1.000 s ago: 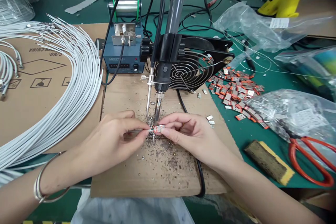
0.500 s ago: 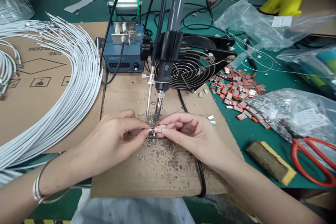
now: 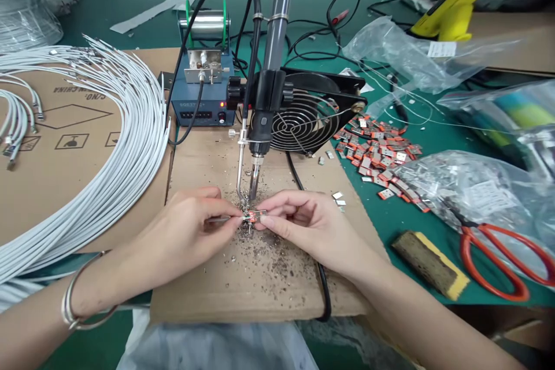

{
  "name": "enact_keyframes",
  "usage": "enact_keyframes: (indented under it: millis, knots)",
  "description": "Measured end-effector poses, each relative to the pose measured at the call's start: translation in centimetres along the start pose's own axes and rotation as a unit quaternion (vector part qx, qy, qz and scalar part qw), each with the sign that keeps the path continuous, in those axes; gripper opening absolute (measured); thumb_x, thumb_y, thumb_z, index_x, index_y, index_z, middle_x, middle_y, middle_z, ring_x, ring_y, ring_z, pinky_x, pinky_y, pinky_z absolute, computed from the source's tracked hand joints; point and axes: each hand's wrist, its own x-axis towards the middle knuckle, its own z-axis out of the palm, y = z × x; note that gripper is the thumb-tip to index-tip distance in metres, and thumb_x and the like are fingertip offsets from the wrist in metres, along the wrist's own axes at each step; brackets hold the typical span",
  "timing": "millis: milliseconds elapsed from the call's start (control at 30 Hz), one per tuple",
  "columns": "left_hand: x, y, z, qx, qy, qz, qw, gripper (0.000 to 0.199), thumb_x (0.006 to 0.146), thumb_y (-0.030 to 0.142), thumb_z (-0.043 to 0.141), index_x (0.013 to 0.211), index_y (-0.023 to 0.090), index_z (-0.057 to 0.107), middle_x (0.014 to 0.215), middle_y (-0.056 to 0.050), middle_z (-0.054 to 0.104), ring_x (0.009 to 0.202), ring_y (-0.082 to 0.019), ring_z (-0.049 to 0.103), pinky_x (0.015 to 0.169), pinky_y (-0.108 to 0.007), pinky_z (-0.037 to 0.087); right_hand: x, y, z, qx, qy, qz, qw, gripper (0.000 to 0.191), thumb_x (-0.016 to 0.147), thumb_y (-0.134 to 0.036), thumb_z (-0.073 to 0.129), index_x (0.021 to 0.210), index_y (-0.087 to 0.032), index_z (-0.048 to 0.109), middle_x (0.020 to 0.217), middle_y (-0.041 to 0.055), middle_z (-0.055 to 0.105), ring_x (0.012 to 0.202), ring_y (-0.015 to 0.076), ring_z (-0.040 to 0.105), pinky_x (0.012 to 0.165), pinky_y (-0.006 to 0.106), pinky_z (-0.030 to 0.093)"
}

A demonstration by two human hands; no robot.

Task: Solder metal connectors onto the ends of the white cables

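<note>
- Since the earlier frame, the orange connector (image 3: pixel 255 216) has been tilted slightly; its metal face is now seen darker.
- Left hand (image 3: pixel 188 234): thumb and forefinger closed; the white cable (image 3: pixel 217 219) is pinched near its end.
- Right hand (image 3: pixel 314 231): thumb and forefinger closed on the connector's metal end; other fingers loosely curled.
- Connector is held above the cardboard (image 3: pixel 195 300), just below the soldering iron (image 3: pixel 261 121) and feed tube (image 3: pixel 241 167); contact cannot be told.

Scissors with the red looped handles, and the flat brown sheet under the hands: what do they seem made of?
Red-handled scissors: glossy, smooth handles, perhaps plastic or plastic-coated; darker blades, likely metal. Flat brown rectangular sheet: probably cardboard, given its matte, papery tan face.
</note>
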Motion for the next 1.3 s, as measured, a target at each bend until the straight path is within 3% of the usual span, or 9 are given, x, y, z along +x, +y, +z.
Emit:
enact_keyframes:
  millis: [367,767,1067,1167,1300]
  knots:
    - [-3.3,3.8,-0.5,-0.008,-0.056,0.03,0.998,0.017,0.086,0.017,0.05,0.086,0.019,0.067,0.059,0.002,0.054,0.052,-0.008,0.048,0.048,-0.019,0.031,-4.7,-0.1,0.4,-0.029,-0.036,-0.051,0.998,0.01,0.072,-0.025,0.067,0.077,-0.017,0.065,0.061,0.0016,0.064,0.053,0.0093,0.055,0.048,0.019,0.042]
    - [-5.1,4.3,0.0,-0.038,-0.051,-0.002,0.998,0.018,0.086,0.017,0.05,0.091,0.022,0.067,0.06,0.003,0.053,0.052,-0.008,0.045,0.049,-0.019,0.031,-5.8,0.0,1.2,0.037,-0.05,-0.025,0.998,0.013,0.069,-0.027,0.07,0.076,-0.018,0.064,0.065,0.0038,0.071,0.056,0.0106,0.064,0.049,0.017,0.046]
    - [-4.3,4.2,-0.4,-0.069,-0.073,-0.045,0.994,0.019,0.086,0.022,0.05,0.089,0.021,0.069,0.064,0.001,0.059,0.058,-0.01,0.051,0.054,-0.019,0.036,-5.4,0.6,0.9,0.065,-0.053,0.015,0.996,0.016,0.069,-0.028,0.072,0.076,-0.017,0.063,0.067,0.0028,0.072,0.058,0.0089,0.064,0.052,0.016,0.046]
    - [-3.2,3.3,-0.6,-0.059,-0.082,-0.049,0.994,0.02,0.086,0.024,0.049,0.087,0.02,0.069,0.066,0.001,0.061,0.057,-0.01,0.05,0.053,-0.02,0.036,-4.3,0.2,0.7,0.036,-0.051,0.026,0.998,0.018,0.068,-0.028,0.072,0.075,-0.016,0.061,0.068,0.0033,0.071,0.055,0.008,0.061,0.05,0.016,0.043]
    - [-1.1,1.2,-0.5,-0.045,-0.04,-0.04,0.997,0.02,0.084,0.028,0.051,0.085,0.022,0.07,0.072,0.001,0.065,0.061,-0.011,0.054,0.054,-0.021,0.037,-1.9,-0.3,0.4,-0.021,-0.039,0.043,0.998,0.018,0.067,-0.026,0.072,0.073,-0.014,0.059,0.069,0.0048,0.07,0.05,0.0059,0.054,0.044,0.016,0.036]
